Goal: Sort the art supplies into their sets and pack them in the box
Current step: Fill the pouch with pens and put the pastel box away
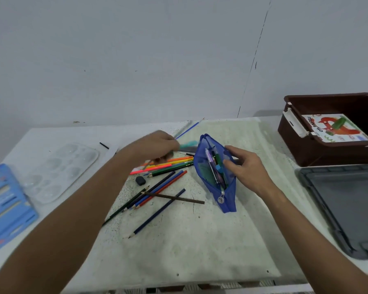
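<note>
A blue mesh pencil pouch (228, 198) lies unzipped on the mat with pens inside. My right hand (245, 166) grips its right edge and holds it open. My left hand (155, 145), blurred, grips a teal-tipped item (189, 143) just left of the pouch's far end. Several coloured pencils (164, 183) lie scattered on the mat between my arms, with a dark eraser (140, 180) beside them. The brown box (302, 149) stands at the back right and holds an oil pastels pack (338, 129).
A clear paint palette (60, 170) and a blue card pack (6, 206) lie at the left. A dark grey lid (344, 206) lies at the right, in front of the box. A blue stick (187, 130) lies near the mat's far edge. The wall stands close behind.
</note>
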The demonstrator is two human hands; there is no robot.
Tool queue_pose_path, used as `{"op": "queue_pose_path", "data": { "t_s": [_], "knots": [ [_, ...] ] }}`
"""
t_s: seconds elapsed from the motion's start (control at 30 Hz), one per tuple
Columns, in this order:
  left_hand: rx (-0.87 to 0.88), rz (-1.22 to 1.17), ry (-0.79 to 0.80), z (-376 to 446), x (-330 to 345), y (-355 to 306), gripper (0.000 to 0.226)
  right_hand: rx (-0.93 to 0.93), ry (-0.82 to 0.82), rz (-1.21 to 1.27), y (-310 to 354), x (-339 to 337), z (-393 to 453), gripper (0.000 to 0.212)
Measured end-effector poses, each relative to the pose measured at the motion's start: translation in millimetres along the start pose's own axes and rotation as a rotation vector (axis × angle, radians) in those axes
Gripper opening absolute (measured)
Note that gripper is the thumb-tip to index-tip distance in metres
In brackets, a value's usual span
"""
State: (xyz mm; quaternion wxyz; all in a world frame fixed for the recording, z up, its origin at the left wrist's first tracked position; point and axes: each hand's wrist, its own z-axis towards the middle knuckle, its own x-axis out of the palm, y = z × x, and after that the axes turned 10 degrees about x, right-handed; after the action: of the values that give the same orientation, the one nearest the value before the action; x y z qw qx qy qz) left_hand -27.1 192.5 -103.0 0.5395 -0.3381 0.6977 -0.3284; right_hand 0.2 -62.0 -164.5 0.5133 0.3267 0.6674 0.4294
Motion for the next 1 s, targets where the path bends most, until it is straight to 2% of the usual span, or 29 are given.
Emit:
{"op": "queue_pose_path", "data": {
  "t_s": [0.07, 0.1, 0.17, 0.3, 0.43, 0.5, 0.57, 0.67, 0.8, 0.87, 0.93, 1.0],
  "knots": [
    [-0.049, -0.146, 0.153, -10, 21, -14, 0.015, 0.013, -0.001, 0.009, 0, 0, -1, 0.03],
    [-0.07, -0.169, 0.18, -11, 33, -18, 0.012, 0.014, -0.001, 0.013, -1, 0, -2, 0.029],
    [-0.117, -0.181, 0.149, -7, 54, -21, 0.01, 0.036, -0.007, 0.03, -2, -1, -2, 0.03],
    [-0.234, -0.278, -0.012, 10, 79, -23, 0.011, 0.077, -0.039, 0.034, -2, -1, -3, 0.032],
    [-0.301, -0.323, -0.025, 18, 91, -33, 0.017, 0.046, -0.059, 0.041, -1, 0, -3, 0.034],
    [-0.286, -0.4, -0.015, 24, 94, -33, 0.022, 0.05, -0.063, 0.032, -6, 0, 0, 0.028],
    [-0.243, -0.436, -0.019, 28, 96, -29, 0.025, 0.062, -0.072, 0.018, -9, 0, 4, 0.031],
    [-0.16, -0.29, -0.048, 33, 98, -21, 0.024, 0.07, -0.054, 0.032, -10, 0, 4, 0.033],
    [-0.038, -0.015, 0.027, 28, 96, -16, 0.027, 0.063, -0.049, 0.05, -8, 0, 4, 0.03],
    [0.004, -0.007, 0.039, 28, 93, -13, 0.025, 0.064, -0.064, 0.032, -11, -1, 6, 0.035],
    [0.068, 0.022, 0.072, 27, 91, -9, 0.039, 0.07, -0.07, 0.034, -13, -1, 9, 0.038],
    [0.163, 0.181, 0.132, 27, 90, -5, 0.05, 0.084, -0.078, 0.023, -17, -3, 11, 0.039]
  ]
}}
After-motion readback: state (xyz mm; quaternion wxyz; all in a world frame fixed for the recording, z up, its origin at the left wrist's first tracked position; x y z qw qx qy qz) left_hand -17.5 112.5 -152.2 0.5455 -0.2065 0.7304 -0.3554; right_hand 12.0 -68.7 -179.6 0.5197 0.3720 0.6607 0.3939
